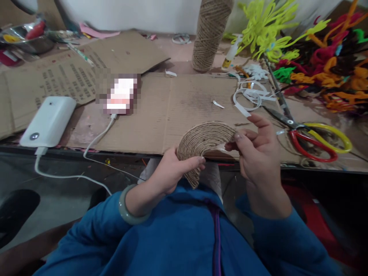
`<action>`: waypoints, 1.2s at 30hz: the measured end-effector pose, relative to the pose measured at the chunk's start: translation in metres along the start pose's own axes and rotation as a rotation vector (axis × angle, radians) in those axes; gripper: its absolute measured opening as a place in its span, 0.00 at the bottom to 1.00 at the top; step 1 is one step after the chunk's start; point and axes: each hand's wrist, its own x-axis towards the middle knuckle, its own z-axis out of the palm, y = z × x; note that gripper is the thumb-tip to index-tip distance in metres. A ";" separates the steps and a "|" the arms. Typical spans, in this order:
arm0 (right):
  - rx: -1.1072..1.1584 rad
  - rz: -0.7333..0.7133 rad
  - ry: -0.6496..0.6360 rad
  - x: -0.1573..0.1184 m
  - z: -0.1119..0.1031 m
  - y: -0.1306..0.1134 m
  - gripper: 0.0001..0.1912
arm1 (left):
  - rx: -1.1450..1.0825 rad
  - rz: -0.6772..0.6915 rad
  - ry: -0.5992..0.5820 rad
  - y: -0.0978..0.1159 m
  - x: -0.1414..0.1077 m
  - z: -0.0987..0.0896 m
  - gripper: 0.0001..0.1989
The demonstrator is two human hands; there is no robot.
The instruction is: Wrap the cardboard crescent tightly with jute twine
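A curved, crescent-like piece covered in rows of jute twine [208, 136] is held over the table's front edge. My left hand [169, 170] grips its lower left part, thumb on top and the other fingers hidden beneath. At its right end, my right hand [255, 149] has thumb and fingers closed on the tip. One raised finger of that hand meets the end of a white strip [241, 108], part of a loose coil; whether it is stuck there I cannot tell. Scissors [293, 124] with red and yellow handles lie open to the right.
A jute twine spool [211, 36] and a small glue bottle [231, 53] stand at the back. Colourful fuzzy stems [333, 65] pile up at right. Cardboard [149, 115] covers the tabletop. A phone [122, 96] is cabled to a white power bank [48, 120] at left.
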 end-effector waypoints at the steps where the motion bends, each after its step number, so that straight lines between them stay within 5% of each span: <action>1: 0.000 0.002 -0.010 0.000 0.001 0.001 0.22 | 0.006 0.014 0.005 0.000 0.000 0.000 0.11; 8: -0.097 -0.021 -0.130 0.000 -0.008 -0.004 0.23 | 0.051 0.032 -0.016 0.001 0.001 -0.002 0.08; 17: -0.045 0.078 -0.162 0.011 -0.008 -0.004 0.20 | -0.032 -0.066 0.008 0.006 -0.002 -0.008 0.18; 20: -0.074 0.105 -0.272 0.013 -0.008 -0.009 0.21 | -0.014 -0.095 0.017 0.008 -0.002 -0.009 0.19; 27: -0.173 0.089 -0.549 0.004 0.004 -0.022 0.25 | 0.027 -0.167 -0.169 0.009 0.002 -0.004 0.16; 36: -0.280 -0.033 -0.499 0.001 0.009 -0.018 0.26 | 0.031 -0.109 -0.083 0.000 0.002 -0.003 0.16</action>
